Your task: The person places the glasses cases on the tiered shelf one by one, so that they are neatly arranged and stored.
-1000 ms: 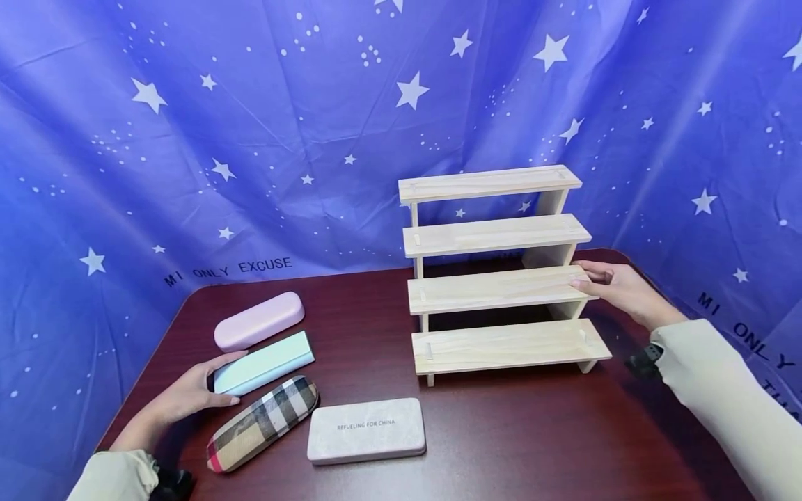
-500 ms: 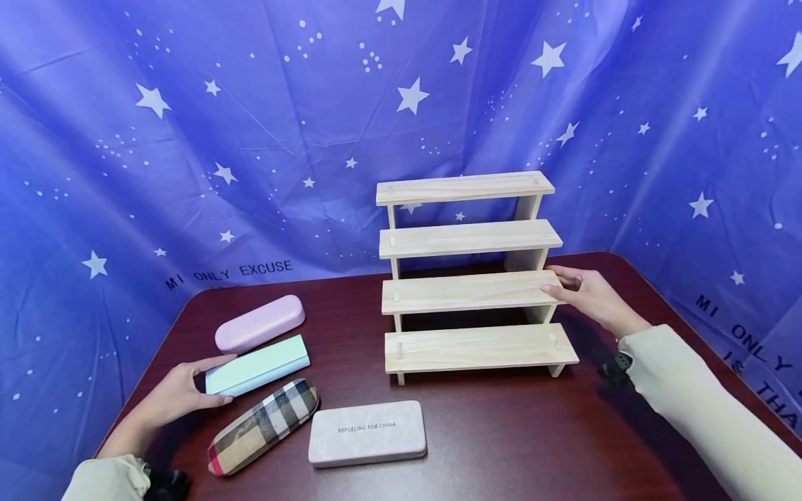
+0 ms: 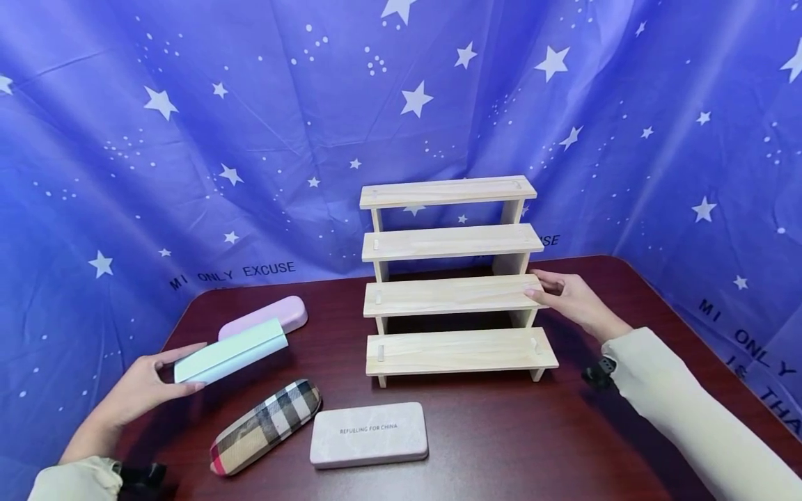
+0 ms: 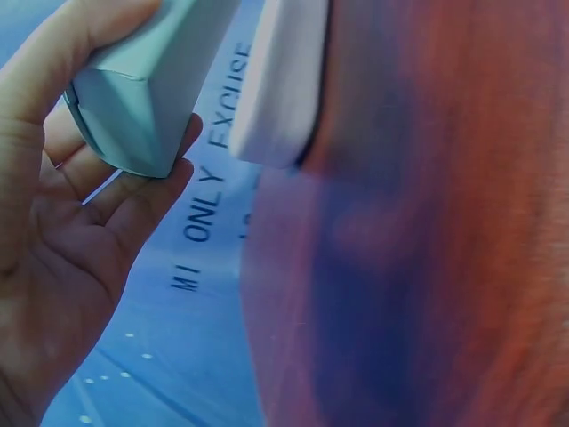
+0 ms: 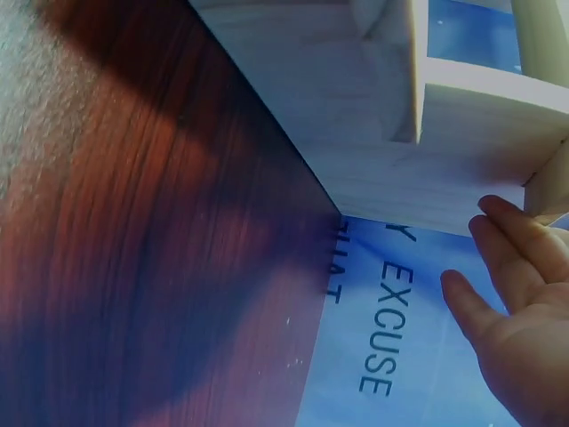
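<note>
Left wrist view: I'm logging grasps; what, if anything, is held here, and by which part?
The left hand holds the long, angular, pale green case by its left end, as seen in the head view, between thumb and fingers.

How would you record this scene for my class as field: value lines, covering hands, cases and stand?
Stand: wooden, four stepped tiers
Left hand: grips mint-green case, held above the table
Right hand: holds the stand by the right end of its second-lowest shelf
Cases on table: pink case, plaid case, grey case lettered REFUELING FOR CHINA
Backdrop: blue, with white stars
</note>
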Demonstrator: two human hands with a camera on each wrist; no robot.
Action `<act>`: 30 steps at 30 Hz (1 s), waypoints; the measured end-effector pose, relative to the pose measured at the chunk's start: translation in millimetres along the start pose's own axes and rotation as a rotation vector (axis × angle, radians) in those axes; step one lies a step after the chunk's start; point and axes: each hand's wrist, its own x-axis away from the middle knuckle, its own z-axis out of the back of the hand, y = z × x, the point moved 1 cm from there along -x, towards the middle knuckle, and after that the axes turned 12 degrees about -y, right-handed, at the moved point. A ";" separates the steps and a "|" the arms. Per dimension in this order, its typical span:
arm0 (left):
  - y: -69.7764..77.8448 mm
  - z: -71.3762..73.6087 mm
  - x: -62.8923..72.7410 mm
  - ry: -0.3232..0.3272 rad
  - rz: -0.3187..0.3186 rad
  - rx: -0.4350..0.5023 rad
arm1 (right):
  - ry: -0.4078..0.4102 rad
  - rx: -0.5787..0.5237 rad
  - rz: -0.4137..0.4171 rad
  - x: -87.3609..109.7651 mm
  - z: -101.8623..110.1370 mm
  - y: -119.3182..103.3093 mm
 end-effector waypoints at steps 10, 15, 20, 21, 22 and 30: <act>22.2 29.2 -7.9 0.010 -0.033 0.062 | -0.121 0.031 0.058 -13.6 -11.3 -10.2; 37.5 39.1 -21.1 0.006 -0.049 0.048 | -0.194 0.063 0.102 -23.0 -14.4 -11.7; 55.1 44.6 -39.4 0.022 -0.076 0.064 | -0.277 0.118 0.144 -31.2 -12.9 -14.6; 58.3 45.5 -43.3 0.020 -0.086 0.066 | -0.296 0.128 0.149 -32.6 -12.4 -15.0; 61.5 46.3 -47.3 0.017 -0.094 0.071 | -0.315 0.134 0.151 -34.0 -12.0 -15.5; 86.8 50.3 -82.9 -0.012 -0.170 0.092 | -0.373 0.117 0.163 -41.7 -17.2 -18.7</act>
